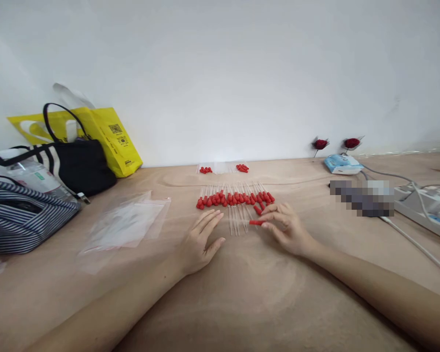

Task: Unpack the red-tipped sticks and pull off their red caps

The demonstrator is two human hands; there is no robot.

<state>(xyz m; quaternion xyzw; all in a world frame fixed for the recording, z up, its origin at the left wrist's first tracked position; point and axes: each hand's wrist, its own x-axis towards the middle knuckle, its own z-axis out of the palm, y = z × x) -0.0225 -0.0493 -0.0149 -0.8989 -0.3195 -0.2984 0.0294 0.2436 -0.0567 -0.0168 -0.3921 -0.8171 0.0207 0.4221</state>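
Observation:
My right hand pinches the end of a red rubber dropper bulb between thumb and fingers. Just beyond those fingertips lies another red bulb. Several clear thin dropper tubes without bulbs lie side by side between my hands, partly crossed by the held piece. My left hand rests on the table to their left, fingers stretched out and holding nothing. Behind them runs a row of droppers with red bulbs, bulbs towards me. Whether the held bulb sits on a tube is hard to make out.
Clear plastic bags lie at left, near a striped pouch, a black bag and a yellow bag. More red-bulbed droppers lie by the wall. A tissue pack and a power strip with cables are at right.

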